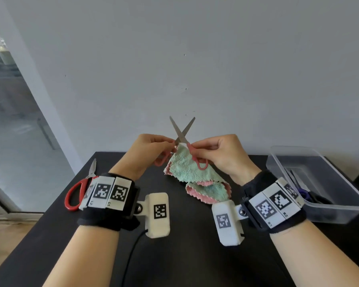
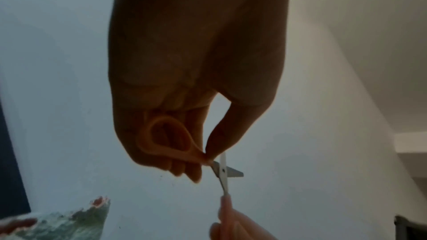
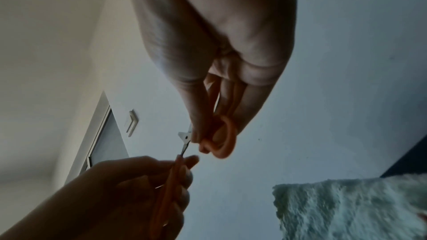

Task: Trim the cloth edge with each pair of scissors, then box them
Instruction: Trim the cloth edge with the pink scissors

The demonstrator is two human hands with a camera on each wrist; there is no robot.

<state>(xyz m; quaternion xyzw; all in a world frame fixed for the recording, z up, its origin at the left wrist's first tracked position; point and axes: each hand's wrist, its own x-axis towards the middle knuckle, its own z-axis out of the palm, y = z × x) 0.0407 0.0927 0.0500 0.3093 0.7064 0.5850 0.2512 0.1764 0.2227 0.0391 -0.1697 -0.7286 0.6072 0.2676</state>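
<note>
Small pink-handled scissors [image 1: 181, 133] are held up above the table, blades spread in an X and pointing up. My left hand [image 1: 168, 146] pinches the left handle loop [image 2: 166, 138] near the pivot. My right hand [image 1: 195, 147] pinches the other handle [image 3: 226, 134]. A green and pink cloth [image 1: 195, 175] lies crumpled on the black table [image 1: 184, 255] just below the hands, and its top corner reaches up to the handles. Whether a finger holds it, I cannot tell. The cloth also shows in the wrist views [image 2: 64, 224] [image 3: 346, 207].
Red-handled scissors [image 1: 75, 193] lie at the table's left edge, partly behind my left wrist band. A clear plastic box [image 1: 323, 175] stands at the right with purple-handled scissors [image 1: 304, 193] inside. A grey wall rises right behind the table.
</note>
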